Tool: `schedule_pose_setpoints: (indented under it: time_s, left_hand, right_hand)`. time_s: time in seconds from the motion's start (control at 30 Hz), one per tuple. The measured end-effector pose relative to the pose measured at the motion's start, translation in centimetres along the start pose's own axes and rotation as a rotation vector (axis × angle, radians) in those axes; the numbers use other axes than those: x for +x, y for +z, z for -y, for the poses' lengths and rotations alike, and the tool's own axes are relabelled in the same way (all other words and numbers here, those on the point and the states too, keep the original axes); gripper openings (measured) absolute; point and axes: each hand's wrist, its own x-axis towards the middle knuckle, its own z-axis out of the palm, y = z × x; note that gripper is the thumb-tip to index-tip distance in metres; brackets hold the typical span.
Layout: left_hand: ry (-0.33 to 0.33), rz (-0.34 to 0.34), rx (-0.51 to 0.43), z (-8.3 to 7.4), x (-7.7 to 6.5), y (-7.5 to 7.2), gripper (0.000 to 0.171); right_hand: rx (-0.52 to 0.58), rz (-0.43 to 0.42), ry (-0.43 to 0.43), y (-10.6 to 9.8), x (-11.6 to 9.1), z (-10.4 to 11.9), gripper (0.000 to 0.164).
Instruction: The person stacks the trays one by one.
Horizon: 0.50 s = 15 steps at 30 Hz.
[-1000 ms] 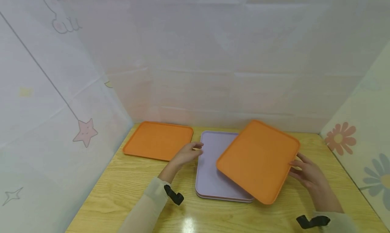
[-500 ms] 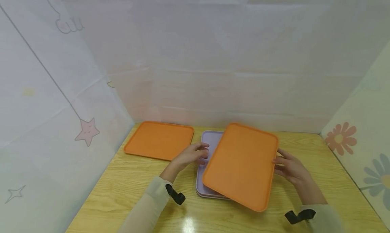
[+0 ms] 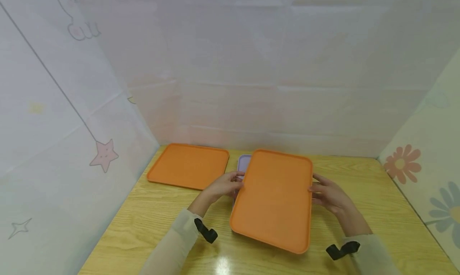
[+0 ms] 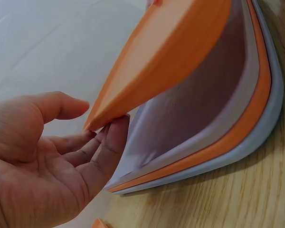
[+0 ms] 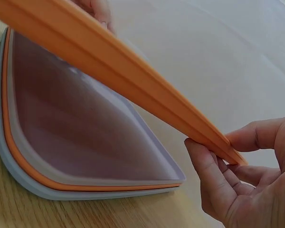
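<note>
An orange tray (image 3: 274,199) hangs tilted over a stack, held at its two long sides. My right hand (image 3: 332,197) pinches the right edge; the right wrist view shows the thumb above and the fingers below the orange tray (image 5: 133,80). On the opposite edge is my left hand (image 3: 224,185), its fingers curled under the rim and the thumb by the edge in the left wrist view. Below lies a lilac tray (image 3: 244,160), mostly hidden in the head view. Beneath it in the stack are another orange tray (image 4: 247,128) and a pale blue-grey tray (image 4: 256,145).
Another orange tray (image 3: 188,166) lies flat at the back left of the wooden table (image 3: 143,223), close to my left hand. Pale printed cloth walls (image 3: 269,67) enclose the back and both sides.
My right hand has brought the orange tray leftward and turned it to line up more with the stack, covering most of the lilac tray. My left hand has met its left edge.
</note>
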Motion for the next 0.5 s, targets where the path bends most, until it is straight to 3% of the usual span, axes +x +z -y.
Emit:
schedule_pose_setpoints:
  time_s: [0.23,0.37,0.5]
  left_hand:
    - [-0.008,-0.017,-0.040,0.7,-0.2,-0.4,0.060]
    - [-0.002,-0.020,-0.098,1.1,-0.4,-0.7,0.063]
    - [0.007,-0.015,-0.171,1.3,-0.5,-0.9,0.062]
  right_hand:
    - [-0.044,-0.004,-0.010,0.4,1.0,0.0,0.079]
    - [-0.057,-0.034,0.000,0.5,1.4,-0.1,0.078]
    - [-0.103,-0.004,-0.005,0.5,1.6,-0.3,0.079]
